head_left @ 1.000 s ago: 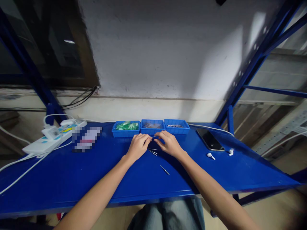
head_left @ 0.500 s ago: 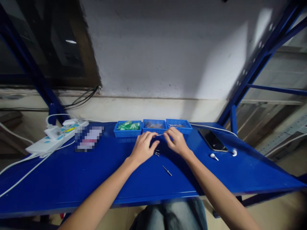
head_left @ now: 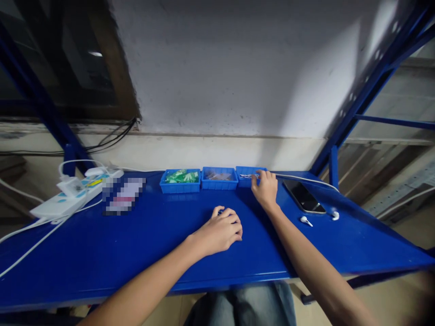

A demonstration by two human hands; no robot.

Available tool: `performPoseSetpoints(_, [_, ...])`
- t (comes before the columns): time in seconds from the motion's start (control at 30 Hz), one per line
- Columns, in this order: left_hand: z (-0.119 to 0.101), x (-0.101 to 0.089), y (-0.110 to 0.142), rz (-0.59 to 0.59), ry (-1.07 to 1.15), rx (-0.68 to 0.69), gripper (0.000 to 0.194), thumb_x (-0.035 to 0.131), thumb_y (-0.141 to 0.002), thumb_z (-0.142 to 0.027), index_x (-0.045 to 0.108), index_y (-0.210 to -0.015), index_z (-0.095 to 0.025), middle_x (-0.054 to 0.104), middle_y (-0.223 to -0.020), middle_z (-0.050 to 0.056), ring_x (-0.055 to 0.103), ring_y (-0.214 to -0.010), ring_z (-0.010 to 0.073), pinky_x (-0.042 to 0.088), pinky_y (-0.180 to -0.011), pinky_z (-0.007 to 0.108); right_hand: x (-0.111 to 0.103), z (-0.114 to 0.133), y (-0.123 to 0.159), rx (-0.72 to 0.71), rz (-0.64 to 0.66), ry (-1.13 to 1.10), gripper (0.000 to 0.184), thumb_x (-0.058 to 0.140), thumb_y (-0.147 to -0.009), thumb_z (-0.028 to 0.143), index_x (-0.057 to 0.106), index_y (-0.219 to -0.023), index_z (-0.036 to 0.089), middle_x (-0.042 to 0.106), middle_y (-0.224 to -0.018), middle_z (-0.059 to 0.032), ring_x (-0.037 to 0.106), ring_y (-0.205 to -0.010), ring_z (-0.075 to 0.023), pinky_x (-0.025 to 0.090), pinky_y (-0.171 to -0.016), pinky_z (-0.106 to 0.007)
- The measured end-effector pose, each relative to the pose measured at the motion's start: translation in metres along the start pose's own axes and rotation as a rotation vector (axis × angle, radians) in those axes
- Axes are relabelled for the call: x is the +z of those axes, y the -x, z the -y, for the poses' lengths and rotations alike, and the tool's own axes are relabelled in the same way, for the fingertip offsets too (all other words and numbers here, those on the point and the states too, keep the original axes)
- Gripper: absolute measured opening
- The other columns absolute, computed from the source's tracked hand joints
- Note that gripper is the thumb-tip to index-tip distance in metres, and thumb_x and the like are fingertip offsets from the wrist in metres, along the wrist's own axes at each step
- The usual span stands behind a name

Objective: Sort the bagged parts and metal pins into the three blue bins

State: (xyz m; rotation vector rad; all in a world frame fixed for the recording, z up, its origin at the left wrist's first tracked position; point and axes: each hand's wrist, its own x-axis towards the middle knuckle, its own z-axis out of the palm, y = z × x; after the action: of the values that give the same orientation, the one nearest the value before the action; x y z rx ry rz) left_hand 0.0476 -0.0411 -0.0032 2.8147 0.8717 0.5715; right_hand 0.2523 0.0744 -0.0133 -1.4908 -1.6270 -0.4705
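My left hand (head_left: 220,231) rests low over the middle of the table with its fingers curled. Its fingers hide whatever is under or in them; a small bit of the thin metal pins (head_left: 220,212) shows by the index finger. My right hand (head_left: 266,189) is at the front of the right blue bin (head_left: 244,182), thumb and forefinger apart over its rim. Inside that bin lie shiny metal pins (head_left: 247,175) that look like blind rivets. Nothing is visible between the right fingers.
Left of that bin stand a middle blue bin (head_left: 219,184) with clear and brownish pieces and a left blue bin (head_left: 180,187) with green-and-white packets. A phone (head_left: 304,196) and white earbuds (head_left: 306,221) lie right. A power strip (head_left: 74,194) with white cables sits left.
My hands have parted: the left came down toward me over the loose pins, the right moved to the right bin. The thin piece between them and the single pin on the table are out of sight.
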Motion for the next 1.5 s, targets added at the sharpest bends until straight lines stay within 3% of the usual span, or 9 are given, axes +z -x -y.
performPoseSetpoints(0.23, [0.004,-0.005,0.002,0.023,0.034,0.026,0.012,0.052,-0.086,-0.028,0.064,-0.088,-0.025,0.064,-0.096,0.002,0.051,-0.101,0.0194,0.023,-0.099,0.044,-0.021,0.054,0.020,-0.158,0.161,-0.275,0.021,0.042,-0.090,0.032,0.058,-0.096,0.020,0.057,-0.086,-0.0082,0.048,-0.087,-0.0243,0.038,-0.080,-0.037])
performPoseSetpoints(0.47, [0.003,-0.007,-0.002,-0.031,0.049,0.008,0.014,0.049,-0.089,-0.026,0.061,-0.082,-0.022,0.063,-0.085,0.002,0.052,-0.094,0.0176,0.031,-0.094,0.037,-0.021,0.048,0.017,-0.119,0.188,-0.417,0.024,0.040,-0.091,0.033,0.060,-0.084,0.021,0.060,-0.076,-0.0056,0.052,-0.076,-0.0210,0.041,-0.073,-0.034])
performPoseSetpoints(0.53, [0.005,-0.010,-0.005,-0.152,0.111,-0.065,0.015,0.049,-0.089,-0.028,0.061,-0.083,-0.022,0.062,-0.087,0.002,0.051,-0.093,0.0175,0.035,-0.089,0.034,-0.026,0.050,0.016,-0.114,0.229,-0.488,0.026,0.039,-0.091,0.035,0.059,-0.084,0.020,0.061,-0.076,-0.0049,0.054,-0.074,-0.0194,0.042,-0.070,-0.032])
performPoseSetpoints(0.7, [0.030,-0.018,-0.008,-0.637,0.465,-0.384,0.016,0.049,-0.088,-0.030,0.058,-0.083,-0.019,0.062,-0.083,0.003,0.056,-0.079,0.0150,0.044,-0.076,0.028,-0.037,0.073,0.024,-0.262,0.377,-0.603,0.023,0.040,-0.091,0.034,0.058,-0.090,0.020,0.062,-0.082,-0.0042,0.056,-0.077,-0.0174,0.043,-0.073,-0.030])
performPoseSetpoints(0.8, [0.045,-0.017,-0.007,-0.763,0.698,-0.517,0.017,0.049,-0.087,-0.032,0.056,-0.084,-0.017,0.063,-0.080,0.003,0.059,-0.076,0.0145,0.046,-0.070,0.025,-0.037,0.087,0.033,-0.348,0.404,-0.530,0.021,0.047,-0.088,0.036,0.057,-0.096,0.020,0.059,-0.076,-0.0033,0.054,-0.073,-0.0175,0.042,-0.070,-0.030])
performPoseSetpoints(1.0, [0.049,-0.013,-0.008,-0.711,0.856,-0.561,0.018,0.052,-0.083,-0.032,0.057,-0.090,-0.015,0.065,-0.079,0.004,0.062,-0.077,0.0156,0.048,-0.068,0.026,-0.031,0.085,0.033,-0.354,0.334,-0.428,0.018,0.039,-0.092,0.027,0.055,-0.088,0.020,0.059,-0.080,-0.0063,0.054,-0.074,-0.0179,0.042,-0.069,-0.029])
performPoseSetpoints(1.27, [0.044,-0.027,-0.001,-0.652,0.353,-0.410,0.012,0.049,-0.085,-0.026,0.057,-0.082,-0.019,0.063,-0.077,0.000,0.058,-0.071,0.0123,0.044,-0.069,0.024,-0.033,0.081,0.030,-0.402,0.369,-0.458,0.019,0.037,-0.093,0.029,0.053,-0.090,0.020,0.059,-0.080,-0.0060,0.055,-0.075,-0.0177,0.042,-0.068,-0.028])
performPoseSetpoints(1.4, [0.045,-0.030,0.001,-0.602,0.319,-0.444,0.019,0.045,-0.088,-0.030,0.057,-0.080,-0.018,0.062,-0.073,-0.002,0.057,-0.069,0.0122,0.043,-0.066,0.023,-0.035,0.085,0.031,-0.482,0.313,-0.397,0.018,0.040,-0.092,0.028,0.056,-0.091,0.019,0.059,-0.079,-0.0060,0.054,-0.073,-0.0170,0.042,-0.067,-0.028])
performPoseSetpoints(1.5, [0.048,-0.028,0.002,-0.462,0.317,-0.438,0.020,0.044,-0.089,-0.032,0.059,-0.085,-0.019,0.063,-0.076,0.000,0.058,-0.071,0.0134,0.043,-0.066,0.024,-0.036,0.071,0.020,-0.467,0.185,-0.333,0.019,0.040,-0.092,0.025,0.057,-0.084,0.019,0.057,-0.076,-0.0057,0.053,-0.072,-0.0170,0.041,-0.069,-0.028])
